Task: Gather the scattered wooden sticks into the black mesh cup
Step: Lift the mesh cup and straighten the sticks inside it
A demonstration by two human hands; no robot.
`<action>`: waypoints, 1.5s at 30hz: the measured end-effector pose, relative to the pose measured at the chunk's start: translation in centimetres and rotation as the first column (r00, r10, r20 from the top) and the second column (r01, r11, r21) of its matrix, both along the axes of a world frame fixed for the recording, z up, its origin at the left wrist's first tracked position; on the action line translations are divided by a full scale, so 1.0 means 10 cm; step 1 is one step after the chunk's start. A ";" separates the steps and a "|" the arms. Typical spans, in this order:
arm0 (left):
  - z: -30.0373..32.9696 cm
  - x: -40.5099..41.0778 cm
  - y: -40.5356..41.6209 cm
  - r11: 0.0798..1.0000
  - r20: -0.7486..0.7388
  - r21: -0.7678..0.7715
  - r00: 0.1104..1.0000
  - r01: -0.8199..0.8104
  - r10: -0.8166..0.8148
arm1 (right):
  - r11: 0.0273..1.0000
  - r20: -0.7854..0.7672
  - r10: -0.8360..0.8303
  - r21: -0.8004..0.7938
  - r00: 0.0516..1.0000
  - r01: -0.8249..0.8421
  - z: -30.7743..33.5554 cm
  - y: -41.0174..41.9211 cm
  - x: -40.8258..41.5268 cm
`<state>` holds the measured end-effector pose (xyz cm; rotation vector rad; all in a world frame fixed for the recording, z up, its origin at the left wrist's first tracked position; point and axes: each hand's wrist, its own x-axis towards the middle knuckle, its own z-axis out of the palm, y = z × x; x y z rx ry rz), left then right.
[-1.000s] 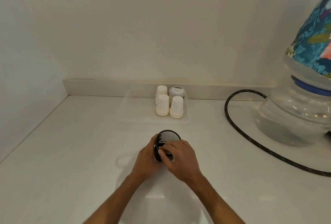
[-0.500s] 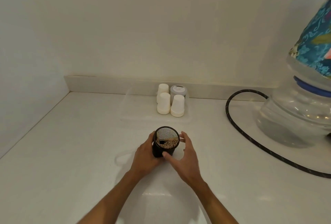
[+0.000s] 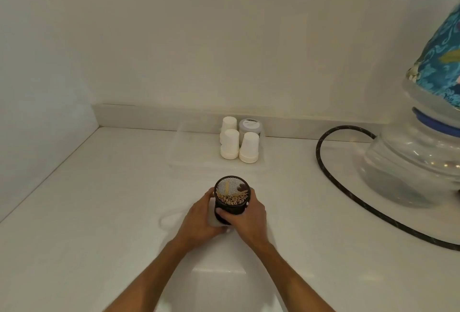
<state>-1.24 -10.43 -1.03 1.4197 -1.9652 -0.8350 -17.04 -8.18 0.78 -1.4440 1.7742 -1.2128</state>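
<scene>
Three paper cups [image 3: 231, 143], one jar [image 3: 250, 127].

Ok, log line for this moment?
cup: upright on counter | sticks: inside cup | left hand, right hand: both gripping cup

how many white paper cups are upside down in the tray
3 paper cups stand in the clear tray: back left, front left, front right. More may hide behind them.
</scene>
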 end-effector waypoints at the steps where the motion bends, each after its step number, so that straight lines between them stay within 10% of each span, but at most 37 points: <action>1: -0.03 0.10 -0.01 1.000 0.055 -0.001 0.998 0.006 -0.006 | 1.000 0.005 0.001 -0.017 1.000 0.000 0.02 -0.03 0.00; 11: -0.26 1.08 -0.38 0.983 0.496 -0.141 0.851 -0.116 0.171 | 0.995 0.139 0.067 -0.086 0.988 -0.056 0.35 -0.68 0.19; 45: -0.09 1.76 -1.68 0.947 0.555 -0.319 0.803 -0.036 0.217 | 0.998 0.021 -0.063 -0.011 0.998 0.063 0.18 -2.97 1.05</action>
